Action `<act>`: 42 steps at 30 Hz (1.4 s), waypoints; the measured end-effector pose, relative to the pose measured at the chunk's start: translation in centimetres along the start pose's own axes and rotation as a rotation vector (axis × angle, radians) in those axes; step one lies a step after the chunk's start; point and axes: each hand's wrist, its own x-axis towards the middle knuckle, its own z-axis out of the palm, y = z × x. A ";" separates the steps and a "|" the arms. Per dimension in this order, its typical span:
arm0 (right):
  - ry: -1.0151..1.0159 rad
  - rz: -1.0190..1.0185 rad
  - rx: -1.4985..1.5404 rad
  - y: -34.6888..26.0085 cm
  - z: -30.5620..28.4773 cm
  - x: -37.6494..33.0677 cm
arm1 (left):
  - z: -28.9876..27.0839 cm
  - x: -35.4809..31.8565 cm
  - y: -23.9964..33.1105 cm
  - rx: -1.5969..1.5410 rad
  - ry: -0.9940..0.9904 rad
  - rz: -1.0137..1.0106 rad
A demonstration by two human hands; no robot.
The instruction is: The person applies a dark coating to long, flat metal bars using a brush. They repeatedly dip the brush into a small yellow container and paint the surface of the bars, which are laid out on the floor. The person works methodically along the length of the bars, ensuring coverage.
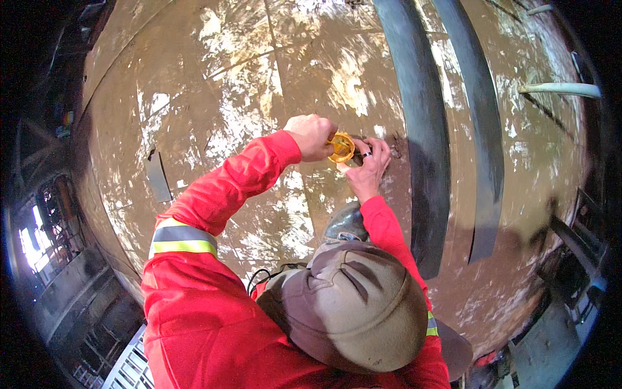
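Note:
A small round yellow cup, its inside facing up, sits between my two hands over a brown, white-blotched surface. My right hand, with a dark ring on one finger, curls around the cup's right side. At the opposite rim is my left hand, its fingers closed and reaching the cup's edge. Whatever they pinch there is hidden. Something darker yellow shows inside the cup, too small to name. Both arms wear red sleeves with reflective bands.
Two long dark strips lie to the right. A short grey strip is at left. My black boot and bent brown-clad knee are just below the hands. Pale bars jut in at far right; a white slatted object stands lower left.

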 end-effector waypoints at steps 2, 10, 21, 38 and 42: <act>-0.003 -0.011 -0.014 0.1 -0.1 0.1 | -0.1 0.2 -0.9 -0.065 -0.011 0.011; 0.001 -0.051 -0.030 0.3 -0.4 0.2 | -2.0 0.4 -4.3 -0.364 -0.176 0.133; 0.002 -0.055 -0.002 0.1 -0.4 0.2 | -0.9 -2.2 -9.4 -0.848 -0.247 0.020; -0.545 -0.062 -0.308 11.5 -29.6 -10.6 | -3.3 3.0 18.2 -0.768 0.019 0.337; -0.498 0.332 -0.576 18.5 -39.7 -18.4 | 1.3 9.6 29.0 -0.573 -0.107 0.497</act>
